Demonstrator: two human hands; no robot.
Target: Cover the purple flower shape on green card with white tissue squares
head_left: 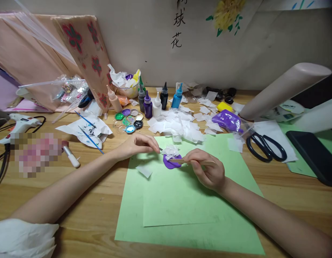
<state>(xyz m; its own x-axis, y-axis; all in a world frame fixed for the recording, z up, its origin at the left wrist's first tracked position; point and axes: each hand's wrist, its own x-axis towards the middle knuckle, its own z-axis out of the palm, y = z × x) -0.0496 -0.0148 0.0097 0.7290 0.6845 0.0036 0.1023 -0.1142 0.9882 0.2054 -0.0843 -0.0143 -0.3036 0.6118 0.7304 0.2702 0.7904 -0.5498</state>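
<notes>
On the green paper (pixel 182 200) lies a flat purple disc, seemingly clay (pixel 171 164), with a cluster of crumpled white paper pieces (pixel 171 151) on its upper part. My right hand (pixel 207 168) is closed round a thin wooden stick (pixel 178 161), whose tip reaches over the disc's right side. At the disc's upper left, my left hand (pixel 143 145) has its thumb and fingers pinched together. A small dark tip shows at those fingertips, too little to name. One loose white paper square (pixel 144 171) rests below my left hand.
Behind the green sheet is a pile of white paper squares (pixel 179 125). Several paint bottles (pixel 147 105) and a paint palette (pixel 128 120) stand near it. Black-handled scissors (pixel 265 147), a purple packet (pixel 227 120) and a dark phone-like slab (pixel 313 157) lie right; a glue gun (pixel 19 125) lies left.
</notes>
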